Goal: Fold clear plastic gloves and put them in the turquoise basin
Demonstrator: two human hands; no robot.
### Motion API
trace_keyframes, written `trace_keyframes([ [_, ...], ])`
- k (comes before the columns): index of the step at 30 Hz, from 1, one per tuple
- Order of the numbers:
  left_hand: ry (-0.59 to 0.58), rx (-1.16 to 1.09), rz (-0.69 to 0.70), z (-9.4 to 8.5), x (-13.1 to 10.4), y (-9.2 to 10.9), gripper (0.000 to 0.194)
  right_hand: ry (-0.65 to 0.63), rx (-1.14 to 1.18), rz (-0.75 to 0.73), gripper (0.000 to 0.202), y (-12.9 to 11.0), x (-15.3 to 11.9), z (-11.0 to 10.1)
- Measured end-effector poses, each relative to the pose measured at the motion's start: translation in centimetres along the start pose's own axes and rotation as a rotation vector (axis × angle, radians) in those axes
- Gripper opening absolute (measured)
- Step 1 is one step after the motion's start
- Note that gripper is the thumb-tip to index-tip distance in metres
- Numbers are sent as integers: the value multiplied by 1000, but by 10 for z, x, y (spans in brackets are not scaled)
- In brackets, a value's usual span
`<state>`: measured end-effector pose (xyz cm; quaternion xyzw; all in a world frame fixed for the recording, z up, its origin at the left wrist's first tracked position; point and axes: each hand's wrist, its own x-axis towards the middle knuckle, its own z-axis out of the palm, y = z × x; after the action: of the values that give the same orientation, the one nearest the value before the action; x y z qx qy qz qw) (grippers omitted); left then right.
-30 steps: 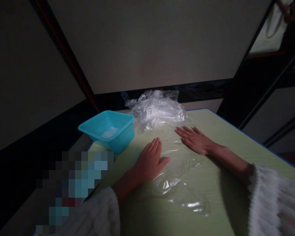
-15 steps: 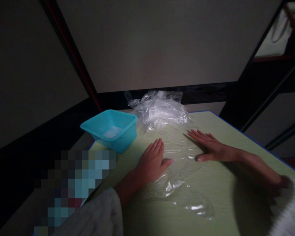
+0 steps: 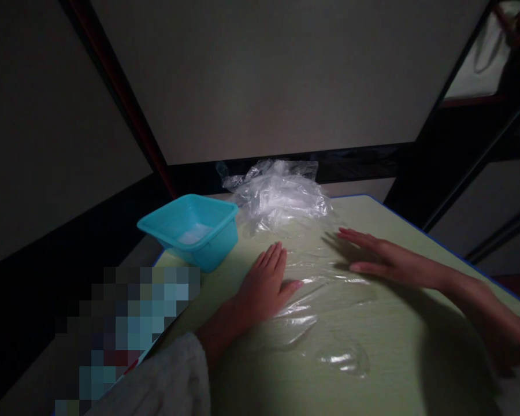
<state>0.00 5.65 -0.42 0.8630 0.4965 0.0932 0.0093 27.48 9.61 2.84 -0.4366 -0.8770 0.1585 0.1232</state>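
A clear plastic bag lies spread flat on the pale green table. My left hand rests flat on its left edge, fingers straight and thumb pointing right. To the right, my right hand hovers just above the bag's right side with its fingers stretched out and nothing held. Beyond both hands sits a crumpled heap of clear plastic bags. The left end of the spread bag is partly hidden under my left hand.
A turquoise plastic basin with something whitish in it stands at the table's back left. Behind the table rises a grey panel with dark trim. A pixelated area covers the lower left.
My right hand has lifted a little and turned more sideways, its fingers now closer together. My left hand stays on the bag. The near part of the bag has shifted slightly and wrinkled differently.
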Motion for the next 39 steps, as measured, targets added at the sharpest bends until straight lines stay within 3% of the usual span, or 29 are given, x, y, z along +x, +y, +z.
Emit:
trace_keyframes([
  [3, 72, -14, 4, -7, 0, 2, 57, 152, 42, -80, 50, -27, 10, 7],
  [8, 128, -71, 76, -13, -3, 17, 40, 71, 40, -213, 48, -47, 16, 33],
  [12, 26, -118, 120, -5, -8, 29, 48, -46, -62, -243, 59, -41, 14, 47],
  [16, -45, -118, 138, 1, -12, 29, 59, -74, -159, -271, 69, -34, 12, 51],
  [26, -78, -133, 106, 0, -21, 32, 67, -88, -246, -226, 87, -24, 6, 50],
  [39, -120, -100, -34, -6, -30, 24, 69, -128, -246, -159, 100, -22, 6, 45],
])
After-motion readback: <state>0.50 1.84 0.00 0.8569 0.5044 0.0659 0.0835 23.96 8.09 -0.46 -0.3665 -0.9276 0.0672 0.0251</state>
